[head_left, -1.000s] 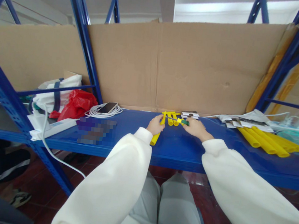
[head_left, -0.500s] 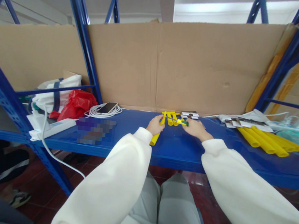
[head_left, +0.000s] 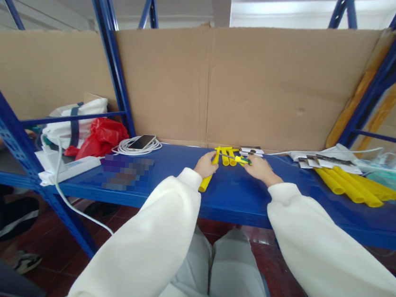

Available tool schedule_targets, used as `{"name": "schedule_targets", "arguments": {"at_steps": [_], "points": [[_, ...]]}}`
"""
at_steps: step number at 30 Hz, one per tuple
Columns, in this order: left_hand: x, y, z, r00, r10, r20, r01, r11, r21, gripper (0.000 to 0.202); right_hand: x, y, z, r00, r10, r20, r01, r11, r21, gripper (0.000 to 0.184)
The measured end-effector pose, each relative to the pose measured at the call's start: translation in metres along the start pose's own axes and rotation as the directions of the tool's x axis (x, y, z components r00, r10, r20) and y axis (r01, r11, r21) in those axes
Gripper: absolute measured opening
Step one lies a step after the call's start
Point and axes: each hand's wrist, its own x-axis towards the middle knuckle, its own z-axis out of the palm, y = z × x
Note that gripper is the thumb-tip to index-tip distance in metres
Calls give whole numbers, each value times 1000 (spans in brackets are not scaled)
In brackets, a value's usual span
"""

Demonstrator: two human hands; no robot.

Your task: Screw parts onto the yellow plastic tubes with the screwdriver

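My left hand point(head_left: 206, 164) is closed around a yellow tube point(head_left: 205, 184) on the blue shelf, the tube's lower end sticking out toward me. A screwdriver point(head_left: 240, 160) with a yellow and green handle is gripped by my right hand point(head_left: 259, 169). Its thin shaft points left at the upper part of the held tube; whether the tip touches is too small to tell. Between my hands, just behind the screwdriver, lie a few more yellow pieces point(head_left: 231, 161). A small stack of black-and-white cards point(head_left: 251, 151) rests beyond my right hand.
Longer yellow tubes point(head_left: 354, 186) and cards point(head_left: 328, 163) lie at the right. To the left are a phone point(head_left: 143, 142) on a coiled white cable, a red bag point(head_left: 104, 138) and a white power strip point(head_left: 74, 170). A cardboard panel point(head_left: 255, 88) stands behind.
Another person's forearm has come into view at the far left. My right hand and the screwdriver have shifted only slightly; my left hand keeps its hold on the tube.
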Motion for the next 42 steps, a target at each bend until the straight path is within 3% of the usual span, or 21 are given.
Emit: {"name": "schedule_targets", "arguments": {"at_steps": [8, 18, 30, 39, 42], "points": [[1, 0, 0, 1000, 6, 0, -6, 1000, 2, 55, 1, 5, 5, 1000, 10, 2, -10, 1000, 21, 36], [5, -7, 3, 999, 36, -30, -37, 999, -29, 56, 0, 0, 0, 1000, 13, -28, -12, 1000, 26, 32], [2, -3, 1, 1000, -5, 5, 5, 999, -40, 61, -2, -1, -2, 999, -13, 31, 14, 1000, -8, 28], [2, -3, 1, 1000, 1, 8, 0, 1000, -30, 59, -2, 1, 0, 999, 12, 40, -12, 1000, -6, 39], [0, -2, 1, 1000, -11, 4, 12, 999, -47, 60, -2, 1, 0, 998, -7, 55, 6, 1000, 14, 33]]}}
